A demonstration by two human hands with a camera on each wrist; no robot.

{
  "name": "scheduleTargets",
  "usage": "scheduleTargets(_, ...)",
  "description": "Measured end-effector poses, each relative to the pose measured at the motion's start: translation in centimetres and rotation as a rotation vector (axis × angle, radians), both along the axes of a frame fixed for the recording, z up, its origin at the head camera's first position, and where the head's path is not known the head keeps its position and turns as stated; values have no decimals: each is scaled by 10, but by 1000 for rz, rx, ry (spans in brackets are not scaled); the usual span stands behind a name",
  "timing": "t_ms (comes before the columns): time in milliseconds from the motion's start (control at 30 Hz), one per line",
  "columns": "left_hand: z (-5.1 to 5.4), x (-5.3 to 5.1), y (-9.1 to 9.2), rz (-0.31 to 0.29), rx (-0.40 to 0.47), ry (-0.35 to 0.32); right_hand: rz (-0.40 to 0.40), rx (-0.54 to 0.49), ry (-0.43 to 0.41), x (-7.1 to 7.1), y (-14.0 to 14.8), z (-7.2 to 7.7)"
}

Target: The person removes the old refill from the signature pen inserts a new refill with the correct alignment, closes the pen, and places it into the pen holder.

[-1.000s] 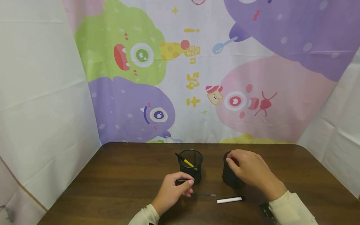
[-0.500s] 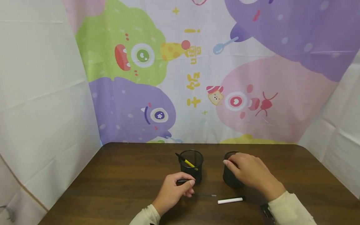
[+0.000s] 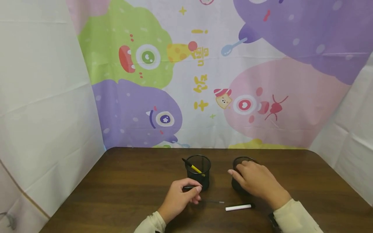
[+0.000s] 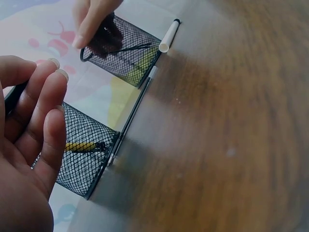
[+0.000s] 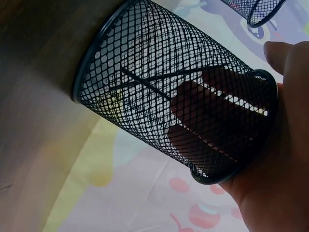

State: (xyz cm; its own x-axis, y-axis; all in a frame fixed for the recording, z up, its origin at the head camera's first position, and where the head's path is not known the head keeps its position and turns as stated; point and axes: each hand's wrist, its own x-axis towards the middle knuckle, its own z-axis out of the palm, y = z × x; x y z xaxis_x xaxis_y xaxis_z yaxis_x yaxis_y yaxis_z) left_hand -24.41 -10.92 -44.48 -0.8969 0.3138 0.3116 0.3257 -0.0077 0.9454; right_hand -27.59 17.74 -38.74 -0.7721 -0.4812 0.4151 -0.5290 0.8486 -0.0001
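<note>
While the left hand (image 3: 181, 196) pinched a black pen (image 3: 188, 187), the right hand (image 3: 259, 181) dipped straight, spread fingers into the right mesh pen cup (image 5: 140, 87), thumb outside; no item showed clearly in its grasp. Sorting seemed only partly done: one yellow-and-black pen (image 3: 194, 167) already leaned in the left mesh pen cup (image 3: 204, 182), whereas a thin dark rod (image 3: 212, 202) and a white pen (image 3: 238, 207) lay loose on the wooden table (image 3: 137, 174), apparently left to place, as was the held pen.
</note>
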Motion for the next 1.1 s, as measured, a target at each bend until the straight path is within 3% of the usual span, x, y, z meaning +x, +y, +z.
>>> scheduleTargets(233,-2,-1,-1,2,7,4,-27,39,-70,0,-1,-2)
scheduleTargets(533,-1,-1,0,1,-4,15,-10,58,0,-3,0,-5)
scheduleTargets(767,-1,-1,-1,0,-2,20,3,-29,-27,-2,0,-3)
scheduleTargets(1100,0,1,0,3,-7,10,8,15,-40,0,0,-2)
